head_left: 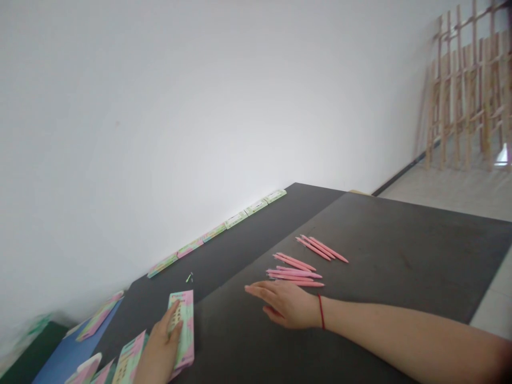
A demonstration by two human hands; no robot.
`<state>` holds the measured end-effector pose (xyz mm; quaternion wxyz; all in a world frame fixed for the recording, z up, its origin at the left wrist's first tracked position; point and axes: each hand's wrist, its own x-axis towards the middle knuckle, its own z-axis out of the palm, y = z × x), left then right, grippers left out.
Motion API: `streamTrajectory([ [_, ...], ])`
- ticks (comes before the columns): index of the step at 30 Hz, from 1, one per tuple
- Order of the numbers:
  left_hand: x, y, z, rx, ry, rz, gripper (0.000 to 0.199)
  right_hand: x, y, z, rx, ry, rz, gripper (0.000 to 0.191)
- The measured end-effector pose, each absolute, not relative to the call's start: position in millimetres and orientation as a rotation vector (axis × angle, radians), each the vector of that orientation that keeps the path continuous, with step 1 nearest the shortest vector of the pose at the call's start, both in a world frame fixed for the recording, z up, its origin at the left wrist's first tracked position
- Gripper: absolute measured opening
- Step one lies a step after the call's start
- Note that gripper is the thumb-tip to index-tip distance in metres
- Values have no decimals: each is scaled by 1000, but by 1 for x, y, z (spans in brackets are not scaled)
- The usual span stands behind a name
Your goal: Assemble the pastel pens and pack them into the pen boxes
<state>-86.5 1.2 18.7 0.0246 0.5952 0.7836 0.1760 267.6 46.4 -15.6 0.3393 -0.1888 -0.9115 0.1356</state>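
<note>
My left hand [160, 341] grips a flat pink-and-green printed box [186, 330] at the lower left, with fingers and thumb across its face. My right hand [286, 304], a red cord at the wrist, hovers over or rests on the dark table; its fingers are stretched out and it holds nothing. Just beyond it lies a group of pink pens [294, 274], one partly behind the hand. Farther back to the right is a second small group of pink pens [322, 248].
Similar boxes [216, 232] line the dark table's [400, 256] wall edge. More boxes [130, 357] lie at lower left, near a blue surface [72, 352] and a dark green object [34, 354]. Small green-and-white scraps [189, 277] lie nearby. Wooden frames [472, 90] lean against the wall.
</note>
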Motion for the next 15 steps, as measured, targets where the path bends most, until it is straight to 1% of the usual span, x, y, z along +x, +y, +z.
streamTrajectory([
  [4, -114, 5, 20, 1800, 2532, 421, 57, 267, 47, -18, -500, -2392, 374, 59],
  [10, -131, 6, 1, 1828, 2620, 322, 55, 267, 45, -19, -487, -2400, 383, 59],
  [13, -132, 3, -4, 1851, 2583, 337, 51, 267, 46, -18, -490, -2400, 394, 60],
  [15, -129, 2, -4, 1866, 2528, 332, 52, 268, 46, -18, -489, -2404, 403, 60],
])
